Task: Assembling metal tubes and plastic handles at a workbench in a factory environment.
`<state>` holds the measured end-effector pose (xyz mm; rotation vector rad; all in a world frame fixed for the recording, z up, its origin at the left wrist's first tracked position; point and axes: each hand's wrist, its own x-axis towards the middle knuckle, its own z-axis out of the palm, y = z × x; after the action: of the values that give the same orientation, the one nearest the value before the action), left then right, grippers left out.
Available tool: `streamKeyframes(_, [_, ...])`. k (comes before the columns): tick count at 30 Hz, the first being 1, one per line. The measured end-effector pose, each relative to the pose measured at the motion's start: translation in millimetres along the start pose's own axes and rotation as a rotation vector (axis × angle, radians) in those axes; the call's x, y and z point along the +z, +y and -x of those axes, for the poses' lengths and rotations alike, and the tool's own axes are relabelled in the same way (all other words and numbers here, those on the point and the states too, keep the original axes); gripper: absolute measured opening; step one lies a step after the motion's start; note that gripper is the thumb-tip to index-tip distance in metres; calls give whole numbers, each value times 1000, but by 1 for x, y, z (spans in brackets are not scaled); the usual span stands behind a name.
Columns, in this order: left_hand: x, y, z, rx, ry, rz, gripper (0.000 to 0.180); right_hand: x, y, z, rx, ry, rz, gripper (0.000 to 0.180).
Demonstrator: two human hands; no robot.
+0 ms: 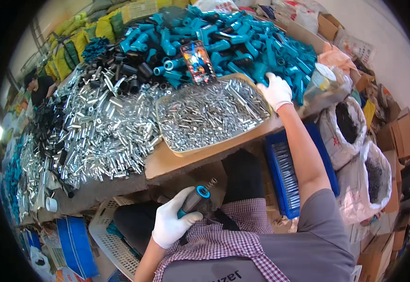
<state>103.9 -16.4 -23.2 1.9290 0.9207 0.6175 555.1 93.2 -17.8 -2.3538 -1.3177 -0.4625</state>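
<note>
2 white-gloved hands, well apart. The L hand (174,221) is wrapped round a dark cylindrical part (195,201), fingers & thumb closed on its sides. Part sits above the checked apron (245,214), teal ring (202,191) end tipped up & away from the body, prob. so the opening faces the eye and isn't covered. A thin coil spring (211,183) shows just beyond the ring; can't tell if it's seated in the part.

The R hand (277,92) is out over the tabletop (106,190), at the far R corner of the tray (182,153), next to the teal housings (261,47). Thumb & index look spread; can't tell if they're gripping anything, bc the tips blend into the heap.

Layout looks sorted by kind, prob. for quick picking w/ 1 hand: small metal bits in the tray, closest to the body, its rim likely there to stop them rolling off; loose silver pieces (106,136) heaped L; housings piled behind, prob. bc they're bulkier & easy to grab at arm's length. A phone (198,61) leans at the tray's back edge, screen toward the person, presumably for viewing.
</note>
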Motion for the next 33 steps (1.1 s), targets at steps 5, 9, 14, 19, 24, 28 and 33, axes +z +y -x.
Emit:
streamKeyframes(5, [-3,11,2,-59,-15,25,65,39,31,-47,132,-258,-261,85])
streamKeyframes(9, [-10,8,10,-42,27,-5,65,9,21,-33,122,-33,-535,68])
streamKeyframes(14, [-24,-7,24,-86,79,10,70,-81,-41,73,-70,-163,-1164,64])
streamKeyframes(19, [-33,-7,26,-20,97,-17,77,-89,-111,171,-237,-604,-1105,72])
streamKeyframes(24, [-42,-9,44,-76,157,-80,72,-80,-146,204,-470,-343,-808,75])
streamKeyframes(28, [-46,-11,53,-106,114,-183,67,-90,-162,210,-554,-300,-669,73])
streamKeyframes(33, [-47,-14,52,-217,85,-239,65,-102,-175,210,-785,-130,-374,71])
